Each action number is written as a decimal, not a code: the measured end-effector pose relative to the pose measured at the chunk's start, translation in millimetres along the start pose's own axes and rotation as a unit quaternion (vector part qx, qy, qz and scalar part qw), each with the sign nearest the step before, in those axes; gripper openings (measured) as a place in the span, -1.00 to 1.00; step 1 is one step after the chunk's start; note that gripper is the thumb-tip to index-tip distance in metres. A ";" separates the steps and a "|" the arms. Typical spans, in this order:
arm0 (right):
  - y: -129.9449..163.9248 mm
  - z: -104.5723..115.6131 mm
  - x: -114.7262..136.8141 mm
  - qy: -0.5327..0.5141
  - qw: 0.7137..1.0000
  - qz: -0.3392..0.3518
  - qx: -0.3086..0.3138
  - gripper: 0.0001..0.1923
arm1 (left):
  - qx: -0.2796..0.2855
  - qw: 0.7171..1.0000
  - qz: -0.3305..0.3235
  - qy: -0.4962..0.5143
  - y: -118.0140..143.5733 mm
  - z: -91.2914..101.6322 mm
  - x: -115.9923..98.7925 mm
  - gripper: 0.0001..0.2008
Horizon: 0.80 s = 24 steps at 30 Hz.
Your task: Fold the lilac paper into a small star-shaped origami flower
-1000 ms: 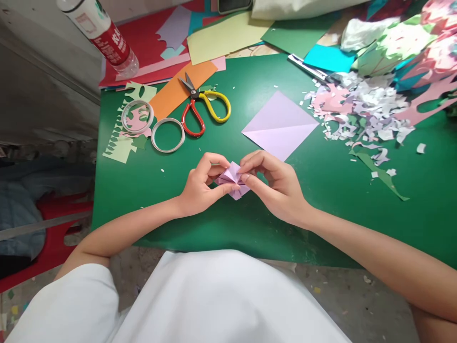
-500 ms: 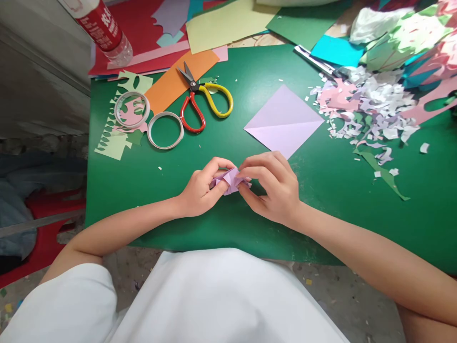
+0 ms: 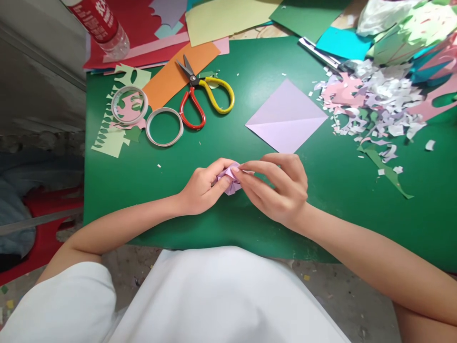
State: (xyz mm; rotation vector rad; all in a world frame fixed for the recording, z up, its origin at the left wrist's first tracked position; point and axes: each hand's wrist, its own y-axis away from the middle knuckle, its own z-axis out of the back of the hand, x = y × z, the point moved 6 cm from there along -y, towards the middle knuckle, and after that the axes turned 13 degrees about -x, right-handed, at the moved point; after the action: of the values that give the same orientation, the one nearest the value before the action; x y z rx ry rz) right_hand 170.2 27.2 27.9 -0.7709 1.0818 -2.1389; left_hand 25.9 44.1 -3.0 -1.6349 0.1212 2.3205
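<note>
A small folded piece of purple paper is held just above the near part of the green table. My left hand is closed round its left side, thumb in front and fingers behind. My right hand pinches a flap at its upper right with the fingertips. Part of the folded paper is hidden by my fingers. Beyond my right hand lies a flat square of purple paper, with a crease from corner to corner.
Scissors with red and yellow handles lie partly on orange paper. Two tape rings rest on the left by cut green scraps. A bottle stands at the back left. White paper scraps pile at the right.
My right hand has shifted slightly right, and its fingers have straightened and drawn together at the flap. The left hand keeps its hold. The view has moved slightly.
</note>
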 end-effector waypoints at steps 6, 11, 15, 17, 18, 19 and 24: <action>-4.0 0.6 -1.5 -0.019 1.000 -0.021 -0.004 -0.79 | 0.009 0.999 -0.034 -0.028 -0.3 -2.3 -5.1 -0.79; -5.0 -3.2 -5.5 -0.078 0.990 -0.112 0.037 -0.85 | 0.014 0.998 -0.039 -0.046 0.0 -3.5 -4.9 -0.79; -5.9 -5.5 -9.2 -0.134 0.969 -0.201 0.059 -0.89 | 0.014 0.999 -0.030 -0.032 0.6 -3.7 -3.3 -0.83; -5.2 -7.9 -11.1 -0.154 0.955 -0.239 0.078 -0.87 | 0.016 0.999 -0.028 -0.027 0.7 -4.0 -3.3 -0.85; -4.7 -8.9 -12.1 -0.161 0.949 -0.256 0.086 -0.87 | 0.016 0.999 -0.029 -0.024 0.6 -4.1 -3.5 -0.86; -4.2 -9.5 -12.9 -0.166 0.944 -0.269 0.091 -0.87 | 0.016 0.999 -0.030 -0.021 0.5 -4.1 -3.8 -0.87; -3.4 -10.7 -14.6 -0.183 0.933 -0.293 0.103 -0.88 | 0.018 0.999 -0.027 -0.040 0.2 -3.8 -2.9 -0.80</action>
State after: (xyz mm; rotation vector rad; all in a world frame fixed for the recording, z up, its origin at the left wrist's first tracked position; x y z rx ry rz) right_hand 171.0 44.7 22.2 -1.4556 0.4493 -2.3879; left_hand 30.2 42.5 -1.7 -1.5055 0.0996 2.3252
